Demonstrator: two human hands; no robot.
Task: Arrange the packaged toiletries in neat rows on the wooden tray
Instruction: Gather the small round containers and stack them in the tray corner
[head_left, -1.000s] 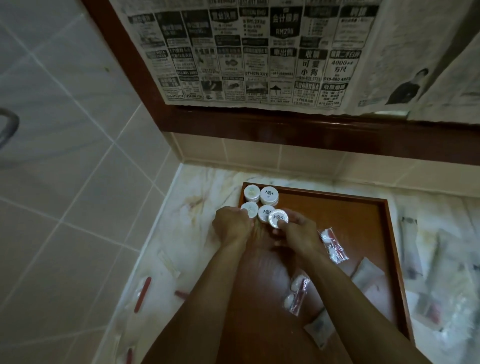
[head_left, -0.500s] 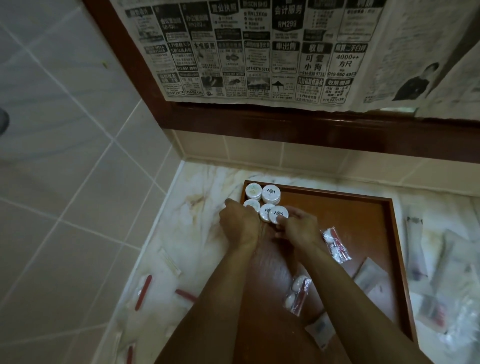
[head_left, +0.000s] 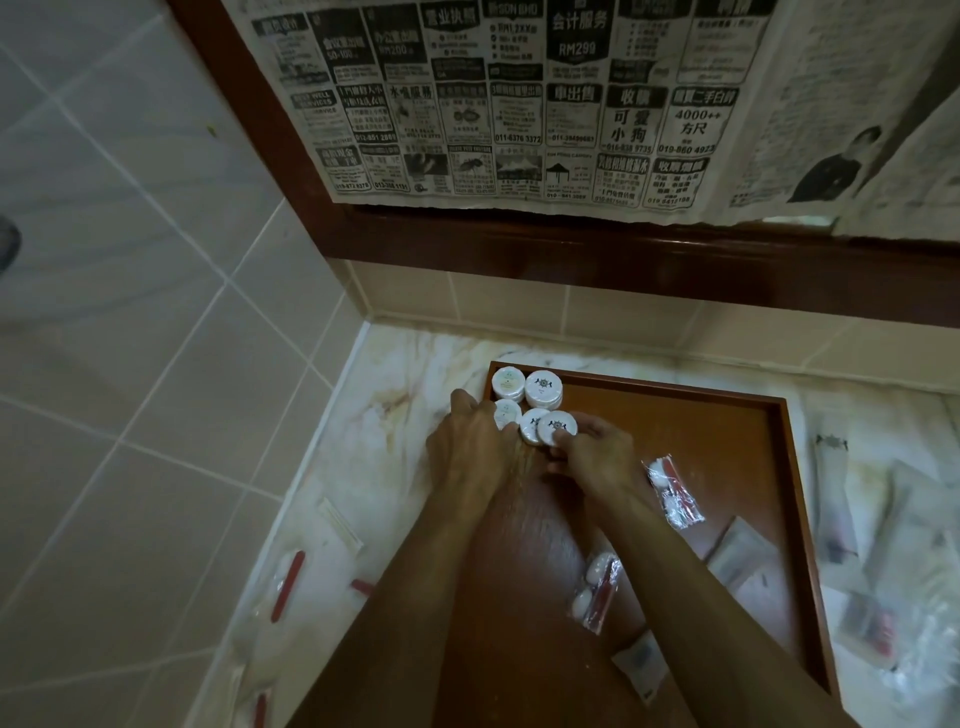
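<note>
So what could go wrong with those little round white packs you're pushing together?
The rightmost round pack overlaps its neighbour, so it might slide off crooked as the right hand nudges it. The left hand hides part of another pack, so that row could end up uneven. A forearm could brush the clear sachet lying loose on the wooden tray.

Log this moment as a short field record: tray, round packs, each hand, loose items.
tray: wooden tray on marble counter, in the wall corner
round packs: five white round packs clustered in the tray's far left corner
left hand: left hand touches the near left pack
right hand: right hand pinches the front round pack
loose on tray: clear sachets with red pieces
off tray: more sachets either side
</note>
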